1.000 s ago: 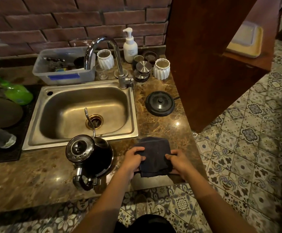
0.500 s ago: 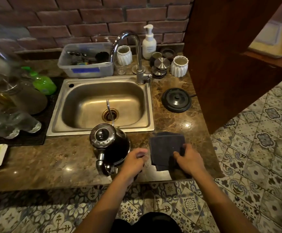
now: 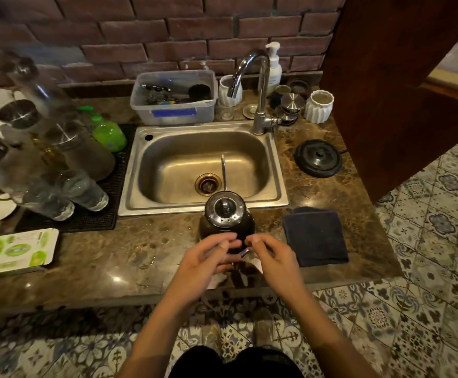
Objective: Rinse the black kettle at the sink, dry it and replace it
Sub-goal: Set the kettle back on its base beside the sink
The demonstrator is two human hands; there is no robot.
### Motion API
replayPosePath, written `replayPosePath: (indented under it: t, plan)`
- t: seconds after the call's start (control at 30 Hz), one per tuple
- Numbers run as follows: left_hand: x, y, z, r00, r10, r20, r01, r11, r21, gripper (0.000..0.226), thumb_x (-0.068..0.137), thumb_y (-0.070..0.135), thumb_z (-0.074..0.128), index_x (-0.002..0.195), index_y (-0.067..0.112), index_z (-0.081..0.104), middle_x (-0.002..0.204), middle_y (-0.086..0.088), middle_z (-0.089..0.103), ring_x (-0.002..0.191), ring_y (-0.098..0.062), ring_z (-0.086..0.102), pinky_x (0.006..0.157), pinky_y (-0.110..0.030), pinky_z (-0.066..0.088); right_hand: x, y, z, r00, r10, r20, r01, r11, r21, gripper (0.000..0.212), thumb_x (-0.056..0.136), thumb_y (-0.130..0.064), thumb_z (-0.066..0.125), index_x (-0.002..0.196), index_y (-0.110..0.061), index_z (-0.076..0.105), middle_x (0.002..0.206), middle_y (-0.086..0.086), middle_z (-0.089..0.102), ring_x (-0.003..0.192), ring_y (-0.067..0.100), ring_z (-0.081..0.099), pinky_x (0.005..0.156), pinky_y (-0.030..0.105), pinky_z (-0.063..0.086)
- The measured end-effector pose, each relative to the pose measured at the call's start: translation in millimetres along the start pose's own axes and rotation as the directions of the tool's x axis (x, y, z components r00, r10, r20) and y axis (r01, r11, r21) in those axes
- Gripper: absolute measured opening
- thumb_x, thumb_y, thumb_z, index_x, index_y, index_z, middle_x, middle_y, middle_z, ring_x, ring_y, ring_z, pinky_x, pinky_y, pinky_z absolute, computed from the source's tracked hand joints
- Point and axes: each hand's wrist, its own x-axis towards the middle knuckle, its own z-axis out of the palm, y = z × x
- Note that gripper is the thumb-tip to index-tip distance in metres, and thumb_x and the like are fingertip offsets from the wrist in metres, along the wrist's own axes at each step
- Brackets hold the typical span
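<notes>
Stone counter (image 3: 129, 249), black kettle (image 3: 226, 216) just beyond left hand (image 3: 203, 264), right hand (image 3: 277, 260)

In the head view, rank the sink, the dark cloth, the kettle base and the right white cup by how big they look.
1. sink
2. cloth
3. kettle base; the cloth lies nearer the camera, so this gap is unsure
4. cup, also farthest away

The left forearm (image 3: 165, 312) and right forearm (image 3: 315, 309) reach forward and angle inward. The left hand (image 3: 208, 259) and right hand (image 3: 274, 260) hover close together, palms facing each other, fingers loosely bent, fingertips almost meeting, nothing plainly gripped.
</notes>
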Motion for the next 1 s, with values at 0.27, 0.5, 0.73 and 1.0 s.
replayPosePath:
  t: [0.27, 0.5, 0.73, 1.0]
  plan:
    - [46, -36, -71, 0.950, -0.168, -0.264, 0.135, 0.981, -0.137, 0.043, 0.106, 0.044, 0.037, 0.126, 0.020, 0.066, 0.136, -0.005, 0.065, 0.121, -0.024, 0.064, 0.103, -0.047, 0.053, -2, 0, 79, 0.988, 0.132, -0.080, -0.116, 0.977, 0.177, 0.044, 0.103, -0.049, 0.047, 0.093, -0.021, 0.079, 0.093, -0.002, 0.079, 0.094, 0.010, 0.072, 0.087, 0.029, 0.052]
    - [71, -52, -72, 0.962, -0.237, -0.137, 0.227, 0.970, -0.085, 0.049, 0.107, 0.047, 0.034, 0.149, 0.023, 0.046, 0.151, 0.000, 0.050, 0.139, -0.026, 0.049, 0.109, -0.045, 0.045, -3, -10, 109, 0.940, 0.251, -0.232, -0.143, 0.905, 0.400, 0.051, 0.104, -0.048, 0.044, 0.078, -0.012, 0.068, 0.068, 0.003, 0.068, 0.068, 0.020, 0.064, 0.065, 0.027, 0.052]
    - [74, -64, -74, 0.958, -0.281, -0.058, 0.263, 0.941, -0.213, 0.047, 0.107, 0.047, 0.035, 0.145, 0.023, 0.050, 0.132, 0.009, 0.056, 0.130, -0.019, 0.052, 0.115, -0.047, 0.042, 3, -10, 127, 0.880, 0.234, -0.412, -0.098, 0.941, 0.324, 0.052, 0.101, -0.052, 0.046, 0.059, -0.022, 0.054, 0.054, -0.004, 0.048, 0.055, 0.014, 0.046, 0.060, 0.034, 0.038]
    - [78, -73, -83, 0.937, -0.350, -0.016, 0.323, 0.880, -0.348, 0.055, 0.107, 0.046, 0.034, 0.149, 0.011, 0.045, 0.147, -0.011, 0.059, 0.137, -0.023, 0.054, 0.118, -0.050, 0.038, 11, -2, 135, 0.823, 0.127, -0.553, 0.014, 0.970, 0.243, 0.056, 0.093, -0.054, 0.046, 0.059, -0.010, 0.052, 0.052, 0.001, 0.046, 0.052, 0.018, 0.043, 0.055, 0.038, 0.035]
